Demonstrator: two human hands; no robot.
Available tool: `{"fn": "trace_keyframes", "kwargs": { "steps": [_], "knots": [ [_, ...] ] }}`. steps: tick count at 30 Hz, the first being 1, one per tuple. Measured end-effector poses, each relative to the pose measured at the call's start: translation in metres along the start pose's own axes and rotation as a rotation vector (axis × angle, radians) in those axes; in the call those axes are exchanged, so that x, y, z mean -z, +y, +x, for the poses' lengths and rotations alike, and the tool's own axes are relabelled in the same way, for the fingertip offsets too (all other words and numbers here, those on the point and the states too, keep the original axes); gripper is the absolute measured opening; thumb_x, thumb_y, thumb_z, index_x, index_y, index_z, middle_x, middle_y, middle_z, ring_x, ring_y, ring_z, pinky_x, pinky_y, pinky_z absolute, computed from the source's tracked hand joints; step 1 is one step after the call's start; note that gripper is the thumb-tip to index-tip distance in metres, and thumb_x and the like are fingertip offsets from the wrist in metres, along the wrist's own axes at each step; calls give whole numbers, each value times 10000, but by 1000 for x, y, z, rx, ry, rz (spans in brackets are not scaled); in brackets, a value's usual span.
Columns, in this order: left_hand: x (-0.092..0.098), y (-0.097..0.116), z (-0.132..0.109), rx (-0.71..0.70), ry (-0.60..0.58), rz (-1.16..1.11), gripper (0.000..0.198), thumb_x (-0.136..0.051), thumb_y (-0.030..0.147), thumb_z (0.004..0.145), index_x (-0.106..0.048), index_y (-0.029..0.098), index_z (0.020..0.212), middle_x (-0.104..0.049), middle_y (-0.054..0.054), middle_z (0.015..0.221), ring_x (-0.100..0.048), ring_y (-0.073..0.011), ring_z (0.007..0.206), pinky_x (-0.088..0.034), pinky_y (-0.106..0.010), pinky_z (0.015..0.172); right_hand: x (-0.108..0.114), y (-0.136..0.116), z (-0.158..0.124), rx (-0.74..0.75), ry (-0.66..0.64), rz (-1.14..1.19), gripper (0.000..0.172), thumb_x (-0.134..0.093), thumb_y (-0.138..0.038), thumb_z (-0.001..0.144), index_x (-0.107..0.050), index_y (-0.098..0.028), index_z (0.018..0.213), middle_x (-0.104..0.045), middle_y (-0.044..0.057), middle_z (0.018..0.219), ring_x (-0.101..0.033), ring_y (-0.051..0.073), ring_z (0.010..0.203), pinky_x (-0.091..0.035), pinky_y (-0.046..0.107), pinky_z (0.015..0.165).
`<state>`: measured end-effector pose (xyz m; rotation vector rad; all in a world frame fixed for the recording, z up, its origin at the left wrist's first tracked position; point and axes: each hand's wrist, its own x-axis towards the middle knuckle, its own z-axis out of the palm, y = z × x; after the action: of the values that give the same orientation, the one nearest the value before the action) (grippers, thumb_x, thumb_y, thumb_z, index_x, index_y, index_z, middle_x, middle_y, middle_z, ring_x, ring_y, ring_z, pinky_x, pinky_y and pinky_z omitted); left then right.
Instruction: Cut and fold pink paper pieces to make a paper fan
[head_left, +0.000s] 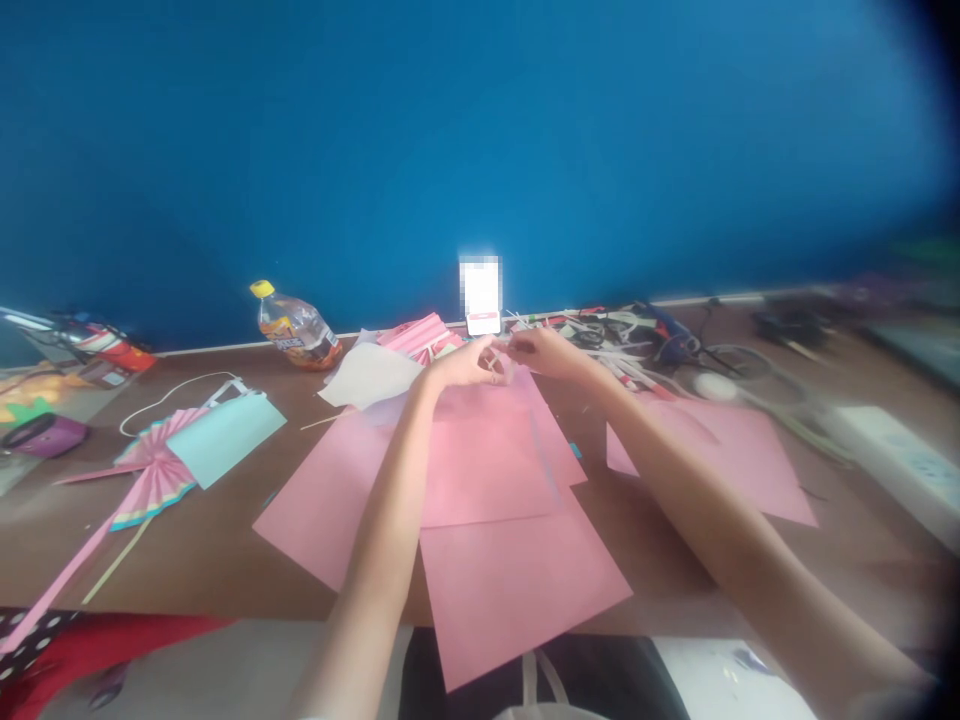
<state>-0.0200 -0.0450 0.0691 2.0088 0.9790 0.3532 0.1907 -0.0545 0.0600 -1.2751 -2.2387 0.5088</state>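
Close together at the far side of the table, my left hand (469,362) and my right hand (536,350) both have their fingers curled into a pinch. Something small and pale may be between them, but blur hides what it is. Below them, pink paper sheets (487,460) overlap on the table, one hanging over the front edge. Just behind the hands a phone (483,298) with a bright screen stands upright. Folded pink paper (418,338) and a cream piece of paper (371,376) lie to the left of my left hand.
A bottle with a yellow cap (296,328) leans near the blue wall (480,130). Left lie a pleated paper fan (157,465), a light-blue paper (225,440) and a purple roll (46,435). Right are a pink sheet (735,450), cluttered strips and cables, and a white power strip (900,470).
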Motion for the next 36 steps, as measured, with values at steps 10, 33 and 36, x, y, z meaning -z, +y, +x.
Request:
{"fn": "trace_keyframes", "kwargs": {
  "steps": [10, 33, 36],
  "knots": [
    [-19, -5, 12, 119, -254, 168, 409, -779, 363, 593, -561, 188, 891, -683, -37, 870, -636, -164, 770, -466, -269, 712, 14, 9, -3, -56, 93, 38, 337, -454, -386, 851, -487, -168, 596, -474, -5, 531, -378, 103, 530, -266, 246, 536],
    [-8, -51, 15, 110, 260, -249, 368, -686, 277, 669, -669, 130, 1006, -667, -117, 1048, -620, -219, 941, -456, -365, 882, 16, 10, 1, -203, 257, 506, 198, -504, -173, 764, -652, -122, 885, -672, 56, 675, -537, 98, 503, -372, 206, 487],
    [-14, -51, 19, 107, 357, -353, 383, -673, 289, 679, -667, 129, 1027, -670, -108, 1041, -620, -212, 932, -453, -370, 895, 16, 13, 3, -207, 273, 602, 260, -482, -149, 734, -684, -129, 898, -708, 81, 808, -596, 114, 603, -381, 202, 503]
  ]
}}
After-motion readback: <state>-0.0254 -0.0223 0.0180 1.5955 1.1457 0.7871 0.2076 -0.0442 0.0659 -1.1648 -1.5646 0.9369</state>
